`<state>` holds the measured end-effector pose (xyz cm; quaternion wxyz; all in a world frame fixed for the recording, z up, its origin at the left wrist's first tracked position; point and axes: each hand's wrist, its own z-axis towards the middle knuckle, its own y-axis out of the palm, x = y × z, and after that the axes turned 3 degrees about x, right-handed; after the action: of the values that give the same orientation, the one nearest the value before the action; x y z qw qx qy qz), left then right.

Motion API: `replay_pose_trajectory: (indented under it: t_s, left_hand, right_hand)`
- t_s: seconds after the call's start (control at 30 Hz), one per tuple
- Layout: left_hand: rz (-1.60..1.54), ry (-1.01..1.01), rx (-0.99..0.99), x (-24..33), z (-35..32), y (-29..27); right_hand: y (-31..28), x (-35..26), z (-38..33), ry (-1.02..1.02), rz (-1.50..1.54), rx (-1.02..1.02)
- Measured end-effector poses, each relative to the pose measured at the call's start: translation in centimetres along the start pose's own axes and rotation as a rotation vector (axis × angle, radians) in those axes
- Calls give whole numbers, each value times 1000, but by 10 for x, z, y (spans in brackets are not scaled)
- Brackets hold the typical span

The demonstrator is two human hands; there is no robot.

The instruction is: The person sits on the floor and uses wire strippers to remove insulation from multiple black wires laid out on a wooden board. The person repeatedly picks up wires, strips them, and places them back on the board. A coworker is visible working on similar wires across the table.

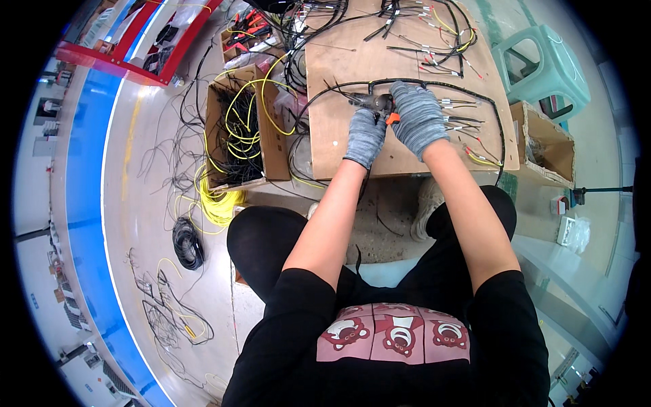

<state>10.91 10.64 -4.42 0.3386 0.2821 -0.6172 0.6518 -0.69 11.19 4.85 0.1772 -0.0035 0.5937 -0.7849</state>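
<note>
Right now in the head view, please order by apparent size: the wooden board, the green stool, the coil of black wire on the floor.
1. wooden board
2. green stool
3. coil of black wire

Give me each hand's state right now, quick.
Left hand: closed on the cutting tool, against the black wire harness.
Right hand: curled over the tool's orange handle; grip cannot be told.

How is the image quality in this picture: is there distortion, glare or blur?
Head view: strong fisheye bending, so the blue floor stripe curves and the corners go black; soft glare on the glossy floor; gloved left hand, right hand and wooden board appear sharp, evenly lit.
</note>
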Motion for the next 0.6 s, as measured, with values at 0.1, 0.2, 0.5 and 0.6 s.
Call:
replay_pose_trajectory:
  t_s: [0.1,0.2,0.5,0.6]
  left_hand:
    - [-72,134,85,-1,1,0]
    - [-319,115,148,1,3,-4]
    - [-764,-86,180,-15,-6,-5]
    - [-678,-59,348,-14,-15,-2]
  right_hand:
    - [-4,-1,1,49,-77,-44]
    - [-7,43,4,-23,-26,456]
    - [-52,69,-46,146,308,-35]
    - [-55,53,-53,75,242,-63]
